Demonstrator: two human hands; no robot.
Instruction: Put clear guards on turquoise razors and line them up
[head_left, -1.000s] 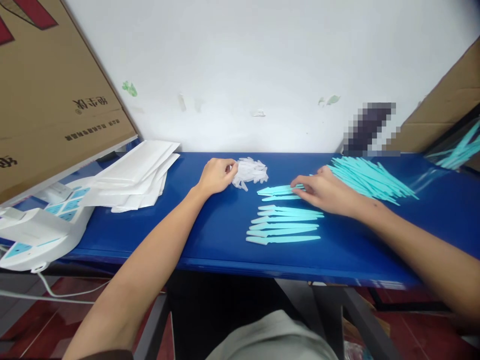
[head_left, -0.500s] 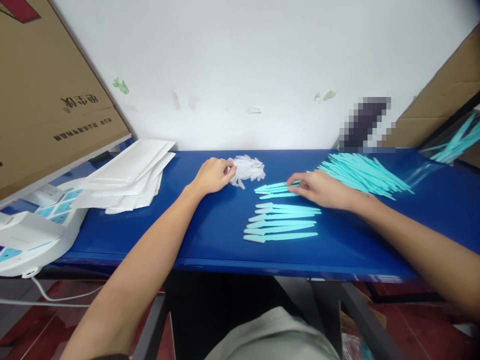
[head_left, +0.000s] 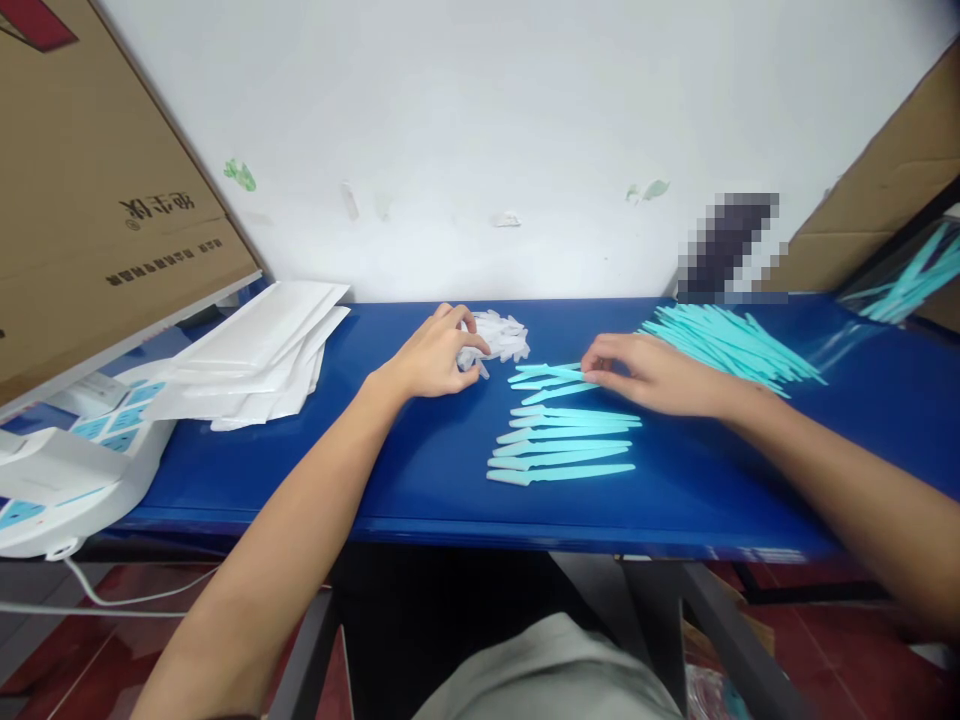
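My left hand (head_left: 436,358) is at the near left side of a pile of small translucent white caps (head_left: 504,337), its thumb and fingers apart and its fingertips among the nearest caps. On the right, my right hand (head_left: 641,372) pinches the handle end of a turquoise eyebrow razor (head_left: 551,372), its blade end pointing left. A few more razors lie under and beside that one. Closer to me, several eyebrow razors (head_left: 562,450) lie in a loose row with their blade ends to the left. Behind my right hand is a large heap of turquoise razors (head_left: 735,345).
White padded envelopes (head_left: 255,345) are stacked at the left, beside a white power strip (head_left: 127,460) with plugs and a cable. A big cardboard box (head_left: 112,150) stands at the far left. A clear bag of razors (head_left: 911,275) is at the right. The white wall (head_left: 487,120) bounds the blue table (head_left: 420,480).
My left hand has spread its fingers and reached further over the caps. My right hand has shifted slightly right, and the razors at its fingers have changed angle a little.
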